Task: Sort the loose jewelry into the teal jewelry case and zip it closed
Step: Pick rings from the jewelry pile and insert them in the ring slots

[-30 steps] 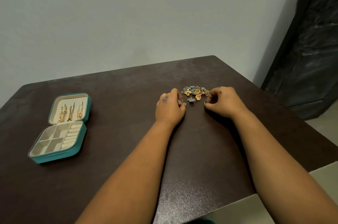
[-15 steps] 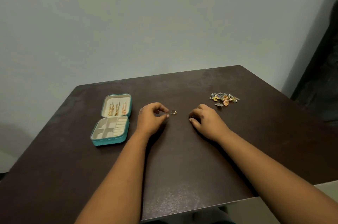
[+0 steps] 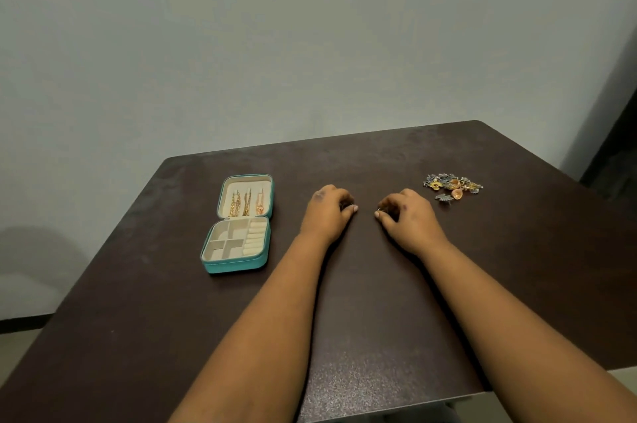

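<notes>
At table centre, left hand (image 3: pixel 327 215) sits knuckles-up on the dark table (image 3: pixel 344 319), fingers curled under; something small and dark shows at the fingertips, too small to tell if it is gripped. Right hand (image 3: pixel 408 219) just beside it, apart from it, fingers also curled, tips pinched around a small pale ring-like piece (image 3: pixel 379 211) at the thumb. Both forearms bare, running back to the near edge. Teal jewelry case (image 3: pixel 238 264) lies open flat, left of the left hand, well clear of it: lid half away from the person with three gold dangling pieces (image 3: pixel 245 203) hung inside, base half nearer with cream compartments and ring rolls. Loose jewelry pile (image 3: pixel 451 185), silver and gold-orange mixed, sits right of the right hand, near it, not touching. Grey wall behind.
</notes>
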